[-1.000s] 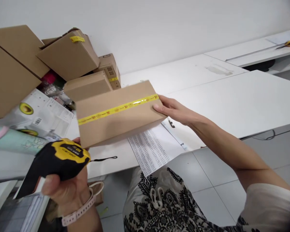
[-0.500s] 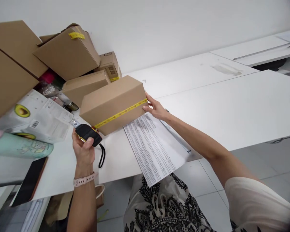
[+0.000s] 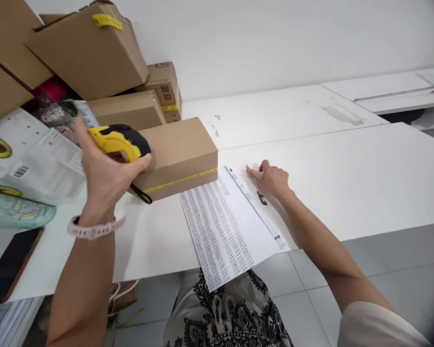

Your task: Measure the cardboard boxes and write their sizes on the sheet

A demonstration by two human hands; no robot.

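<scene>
My left hand is closed round a yellow and black tape measure, raised over the left end of a closed cardboard box. A black wrist strap hangs from the tape measure. Yellow printed tape runs along the front of the box. To the right of the box, my right hand is low over the white table, apart from the box. Its fingers are curled, with a small pale bit at the fingertips that I cannot make out. A small black object lies under the wrist. Printed sheets lie between box and hand.
Several cardboard boxes are stacked at the back left against the wall. A white avocado-print carton, a mint-green bottle and a dark phone-like slab are at the left. The sheets overhang the table's front edge.
My right hand has let go of the box's right end and moved right to the table. My left hand has lifted and turned the tape measure, showing its yellow side.
</scene>
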